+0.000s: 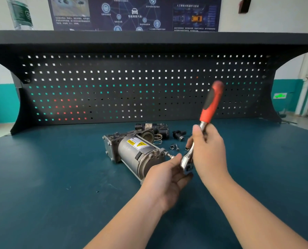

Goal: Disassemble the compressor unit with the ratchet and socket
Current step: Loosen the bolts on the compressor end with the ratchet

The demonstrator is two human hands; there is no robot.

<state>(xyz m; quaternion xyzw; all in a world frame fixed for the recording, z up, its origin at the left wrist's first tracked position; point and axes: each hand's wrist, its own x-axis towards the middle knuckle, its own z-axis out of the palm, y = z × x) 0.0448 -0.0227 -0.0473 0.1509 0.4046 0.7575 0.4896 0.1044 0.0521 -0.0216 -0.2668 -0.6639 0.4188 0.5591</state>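
We hold the ratchet (201,130) up off the counter (51,177) in our right hand (208,150), fingers wrapped round the shiny metal neck just under the red grip, with the grip pointing up toward 1 o'clock. Our left hand (169,173) is cupped under the ratchet's head, thumb and fingers touching it; we cannot tell if a socket is on it, because the hands hide that part. The compressor unit (133,151) lies on its side at 10 o'clock from our hands, very near. A small bolt (168,155) sticks out of its near end, right by our left thumb. Loose parts (155,131) and small screws (174,146) sit behind it at 12 o'clock. To do this step well, we think we should push the socket on until it sits snug, then line it straight with that bolt. We should slide our right hand up onto the red grip for a stronger turn, and steady the unit so it does not roll.
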